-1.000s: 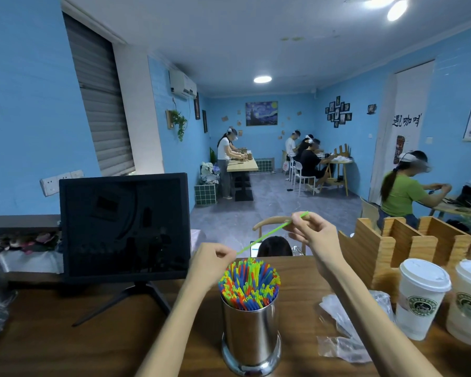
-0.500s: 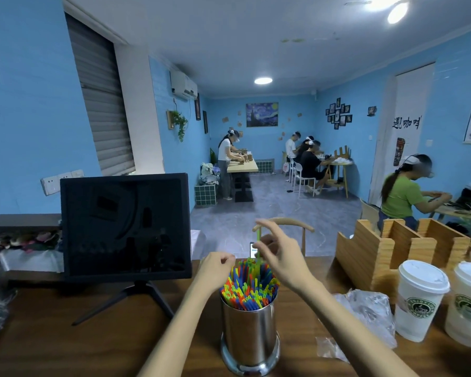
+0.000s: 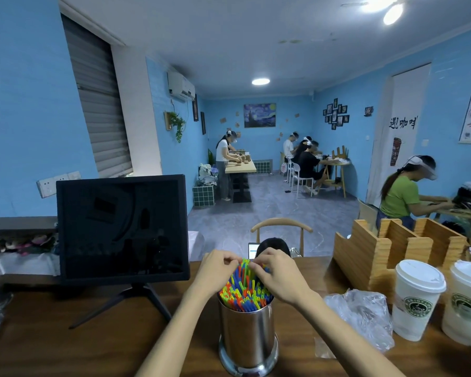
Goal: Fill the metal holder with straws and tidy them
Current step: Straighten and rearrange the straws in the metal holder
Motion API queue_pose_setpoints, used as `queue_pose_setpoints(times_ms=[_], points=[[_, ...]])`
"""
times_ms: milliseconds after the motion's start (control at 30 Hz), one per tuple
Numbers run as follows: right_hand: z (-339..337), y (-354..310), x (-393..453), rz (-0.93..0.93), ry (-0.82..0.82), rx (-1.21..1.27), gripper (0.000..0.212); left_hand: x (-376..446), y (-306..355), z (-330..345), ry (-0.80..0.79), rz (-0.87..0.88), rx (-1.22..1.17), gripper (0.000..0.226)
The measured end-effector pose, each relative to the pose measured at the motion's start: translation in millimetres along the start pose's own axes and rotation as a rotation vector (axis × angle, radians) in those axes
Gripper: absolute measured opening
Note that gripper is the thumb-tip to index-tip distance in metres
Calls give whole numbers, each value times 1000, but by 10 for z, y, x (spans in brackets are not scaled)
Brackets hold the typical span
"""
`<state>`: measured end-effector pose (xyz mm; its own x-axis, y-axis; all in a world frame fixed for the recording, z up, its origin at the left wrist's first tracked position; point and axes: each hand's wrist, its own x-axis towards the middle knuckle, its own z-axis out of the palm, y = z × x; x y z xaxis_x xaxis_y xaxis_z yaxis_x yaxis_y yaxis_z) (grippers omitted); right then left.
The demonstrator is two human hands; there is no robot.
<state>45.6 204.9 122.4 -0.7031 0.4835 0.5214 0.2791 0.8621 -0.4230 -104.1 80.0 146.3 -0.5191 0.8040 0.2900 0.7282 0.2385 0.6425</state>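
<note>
**Both hands at the tops of the straws**

Where the metal holder (image 3: 248, 338) stands upright on the wooden table (image 3: 65, 344), its open mouth faces the ceiling and it is packed with coloured straws (image 3: 242, 291). Their long axes run roughly vertical, fanning slightly, with the far ones leaning away from the camera and rising above the rest. The left hand (image 3: 218, 270) and the right hand (image 3: 279, 277) meet over the far edge of the bundle, fingers curled and pinching the straw tips there; exactly which straws each holds cannot be told.

Left of the holder a dark monitor (image 3: 123, 229) stands on a tripod foot. To the right lies a crumpled clear plastic bag (image 3: 362, 317), then two lidded paper cups (image 3: 416, 300), their contents hidden. Behind them sits a wooden organiser (image 3: 386, 248) with open compartments whose insides cannot be seen.
</note>
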Motion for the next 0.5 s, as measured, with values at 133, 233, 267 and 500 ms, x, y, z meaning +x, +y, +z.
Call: queue_pose_setpoints(times_ms=[133,233,267,500], points=[[5,14,-16,13,-4,1,29,3,39,-18,53,19,83,21],[2,20,-22,14,-18,0,30,-3,39,-18,76,3,96,19],[0,19,-18,13,-23,-4,30,3,30,-21,83,-8,88,17],[-7,11,-20,11,-36,-18,31,52,-19,-59,53,-120,-61,2]])
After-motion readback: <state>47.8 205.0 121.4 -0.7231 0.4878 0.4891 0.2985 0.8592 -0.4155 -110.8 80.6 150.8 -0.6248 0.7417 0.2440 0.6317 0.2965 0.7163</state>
